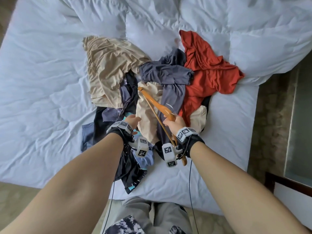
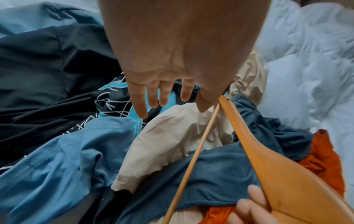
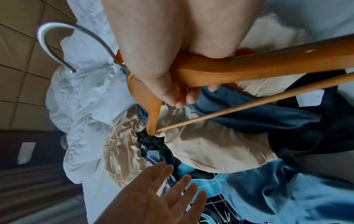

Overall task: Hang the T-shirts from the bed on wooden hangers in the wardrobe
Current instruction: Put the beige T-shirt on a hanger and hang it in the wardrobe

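Several crumpled T-shirts lie heaped on the white bed (image 1: 42,81): a beige one (image 1: 108,68), a grey-blue one (image 1: 170,76), a rust-red one (image 1: 207,71) and a black one with a turquoise print (image 2: 114,97). My right hand (image 1: 173,123) grips a wooden hanger (image 1: 157,105) at its middle, its far tip over the pile and its metal hook (image 3: 57,44) pointing away. My left hand (image 1: 133,120) hovers with straight, spread fingers (image 2: 153,97) just above the black printed shirt and a cream shirt (image 2: 172,136), holding nothing.
A puffy white duvet (image 1: 219,22) is bunched along the far side of the bed. Right of the bed lie patterned carpet (image 1: 271,124) and a glass-topped piece of furniture (image 1: 298,132). I stand at the bed's near edge.
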`<state>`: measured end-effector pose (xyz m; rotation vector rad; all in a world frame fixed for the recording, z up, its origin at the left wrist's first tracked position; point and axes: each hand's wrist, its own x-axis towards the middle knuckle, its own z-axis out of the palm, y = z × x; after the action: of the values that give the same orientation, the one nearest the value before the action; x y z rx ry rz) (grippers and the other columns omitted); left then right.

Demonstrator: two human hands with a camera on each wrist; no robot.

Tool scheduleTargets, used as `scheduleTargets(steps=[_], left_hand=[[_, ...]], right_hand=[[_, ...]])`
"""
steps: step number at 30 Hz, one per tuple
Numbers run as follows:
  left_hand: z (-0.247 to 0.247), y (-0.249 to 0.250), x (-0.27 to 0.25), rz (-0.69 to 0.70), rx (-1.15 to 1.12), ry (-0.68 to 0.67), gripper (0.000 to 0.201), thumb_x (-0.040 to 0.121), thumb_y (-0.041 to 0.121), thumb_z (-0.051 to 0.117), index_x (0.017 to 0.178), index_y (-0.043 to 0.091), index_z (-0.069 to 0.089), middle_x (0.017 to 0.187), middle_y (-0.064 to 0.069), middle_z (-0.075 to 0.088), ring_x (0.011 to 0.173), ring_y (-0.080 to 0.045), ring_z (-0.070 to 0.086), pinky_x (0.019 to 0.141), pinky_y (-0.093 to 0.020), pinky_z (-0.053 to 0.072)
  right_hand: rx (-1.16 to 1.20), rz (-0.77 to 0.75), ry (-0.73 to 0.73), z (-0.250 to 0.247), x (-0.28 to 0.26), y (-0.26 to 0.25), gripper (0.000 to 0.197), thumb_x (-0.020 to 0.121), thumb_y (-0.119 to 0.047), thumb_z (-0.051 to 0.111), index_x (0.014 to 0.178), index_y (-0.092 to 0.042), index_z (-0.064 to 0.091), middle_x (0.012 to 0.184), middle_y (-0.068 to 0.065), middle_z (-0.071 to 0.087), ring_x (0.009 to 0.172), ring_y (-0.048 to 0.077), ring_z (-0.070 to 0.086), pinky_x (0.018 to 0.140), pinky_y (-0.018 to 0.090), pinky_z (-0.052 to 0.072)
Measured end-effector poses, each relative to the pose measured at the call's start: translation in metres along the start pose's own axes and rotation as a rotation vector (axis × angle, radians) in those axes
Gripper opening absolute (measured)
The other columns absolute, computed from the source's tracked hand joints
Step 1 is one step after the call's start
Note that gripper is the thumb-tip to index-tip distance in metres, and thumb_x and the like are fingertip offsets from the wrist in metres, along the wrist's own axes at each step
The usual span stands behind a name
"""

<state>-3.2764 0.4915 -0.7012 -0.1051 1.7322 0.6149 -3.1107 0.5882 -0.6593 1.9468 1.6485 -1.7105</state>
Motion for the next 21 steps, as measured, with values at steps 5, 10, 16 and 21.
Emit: scheduleTargets(steps=[5,10,16,21], left_hand=[[0.009,-0.008,0.025,0.017,0.047,-0.030,0.054,0.099,0.023,0.052,0.150,0.015,0.035,0.120,-0.001,0.036,0.079,-0.012,0.046,0.067,-0.035,0.045],[0.012,-0.013,0.043,-0.055,0.027,-0.063,0.024,0.098,0.020,0.055,0.121,0.015,0.055,0.107,-0.006,0.051,0.074,-0.011,0.049,0.075,-0.035,0.050],[0.012,-0.013,0.048,0.028,-0.141,-0.025,0.005,0.089,0.000,0.065,0.085,-0.002,0.068,0.081,-0.015,0.062,0.077,-0.026,0.060,0.082,-0.036,0.054],[0.008,0.007,0.029,-0.020,-0.168,-0.082,0.024,0.088,-0.006,0.062,0.065,0.001,0.055,0.061,-0.012,0.053,0.050,-0.022,0.053,0.052,-0.030,0.055]], right_hand=[[-0.057,0.050,-0.014,0.013,0.026,0.011,0.013,0.082,-0.013,0.070,0.084,-0.025,0.067,0.087,-0.001,0.069,0.088,0.025,0.066,0.086,0.032,0.051],[-0.099,0.055,-0.060,0.021,0.035,0.019,0.014,0.083,-0.010,0.071,0.083,-0.021,0.063,0.086,-0.002,0.066,0.087,0.022,0.064,0.092,0.033,0.050],[-0.110,0.070,-0.070,0.020,0.035,0.016,0.019,0.080,-0.006,0.073,0.077,-0.022,0.062,0.091,0.005,0.072,0.098,0.028,0.067,0.096,0.036,0.049],[-0.130,0.056,-0.095,0.017,0.031,0.007,0.015,0.080,-0.009,0.072,0.081,-0.019,0.061,0.096,0.007,0.073,0.097,0.027,0.066,0.090,0.034,0.047]])
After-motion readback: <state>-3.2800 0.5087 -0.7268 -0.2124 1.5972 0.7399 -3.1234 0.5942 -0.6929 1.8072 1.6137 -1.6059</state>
